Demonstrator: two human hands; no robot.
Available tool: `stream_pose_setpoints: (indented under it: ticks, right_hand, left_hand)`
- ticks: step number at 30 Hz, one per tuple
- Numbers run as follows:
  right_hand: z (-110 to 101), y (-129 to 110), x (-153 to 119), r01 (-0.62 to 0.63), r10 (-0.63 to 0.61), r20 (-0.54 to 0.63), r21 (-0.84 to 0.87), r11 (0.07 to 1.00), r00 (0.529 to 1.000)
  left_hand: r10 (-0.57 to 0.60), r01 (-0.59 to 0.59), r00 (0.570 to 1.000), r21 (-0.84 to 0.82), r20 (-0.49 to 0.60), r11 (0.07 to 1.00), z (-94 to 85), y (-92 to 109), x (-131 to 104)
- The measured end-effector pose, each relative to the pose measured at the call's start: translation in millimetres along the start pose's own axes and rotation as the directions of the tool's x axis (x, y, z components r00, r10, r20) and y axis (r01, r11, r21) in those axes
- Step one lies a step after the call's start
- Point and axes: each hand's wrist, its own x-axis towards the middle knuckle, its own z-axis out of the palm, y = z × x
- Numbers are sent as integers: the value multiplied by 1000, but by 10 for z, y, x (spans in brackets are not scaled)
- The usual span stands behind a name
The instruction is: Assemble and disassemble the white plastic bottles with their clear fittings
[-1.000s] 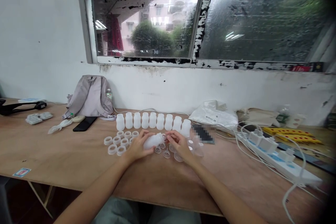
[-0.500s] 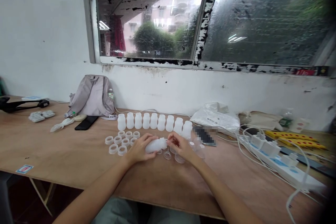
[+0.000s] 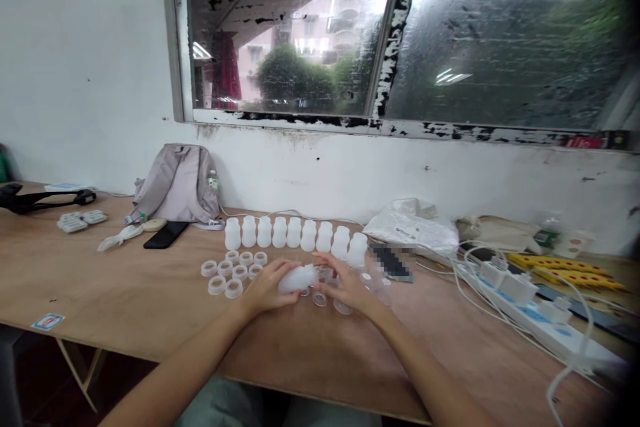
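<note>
My left hand (image 3: 270, 287) is wrapped round a translucent white baby bottle (image 3: 295, 279), which lies tilted on its side with its neck toward the right. Close to that neck my right hand (image 3: 343, 283) has its thumb and fingers spread apart; whether a fingertip touches the bottle I cannot tell. Clear bottle nipples (image 3: 319, 298) lie on the table beneath and around my right hand, partly hidden by it. White bottle collar rings (image 3: 217, 285) are grouped left of my left hand. Behind both hands stands a row of upright white bottles (image 3: 265, 232).
A backpack (image 3: 175, 183) and a black phone (image 3: 166, 235) sit at the back left of the wooden table (image 3: 165, 307). On the right are a plastic bag (image 3: 415, 227), a power strip (image 3: 545, 313) with loose cables, and yellow strips (image 3: 565, 267).
My right hand's fingers have spread from a pinch at the bottle's mouth. The bottle stays in my left hand, slightly turned.
</note>
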Motion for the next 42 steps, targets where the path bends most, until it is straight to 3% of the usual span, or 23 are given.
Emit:
stream_pose_setpoints:
  ticks: [3,7,10,13,17,24,29,32,36,39,42]
  right_hand:
    - [26,-11,-18,-6,8,48,-50,999,999]
    - [83,-40,-18,-27,32,24,-188,982,999]
    - [83,-59,-6,-56,57,0,-193,980,998]
    - [30,-69,3,-68,68,-3,-117,991,998]
    - [-42,-86,-6,7,-6,64,-20,1000,998]
    - [65,-58,-27,-118,103,-70,-255,960,992]
    - [26,-115,25,-188,184,-39,-236,953,982]
    - [-166,-171,30,-209,208,-28,-231,950,978]
    - [-385,-92,-80,-242,287,38,-439,865,957]
    - [-393,55,-209,-267,382,141,-501,823,914]
    - [-366,147,-279,-277,378,142,-459,844,915]
  left_hand:
    - [26,-26,999,25,33,999,10,-14,-10]
    - [192,-193,981,145,20,970,20,26,-3]
    - [263,-259,965,226,11,939,25,62,12]
    - [228,-213,973,213,-45,954,48,59,20]
    - [103,-95,992,97,-77,991,89,30,11]
    - [181,-172,983,197,-27,965,119,100,3]
    - [248,-245,969,215,13,945,97,175,29]
    - [148,-140,988,157,-41,978,68,140,21]
    - [-5,9,998,56,-58,998,36,36,1]
    - [-35,36,998,18,-52,999,37,-14,-7]
    - [-40,40,999,3,-33,999,52,-21,-15]
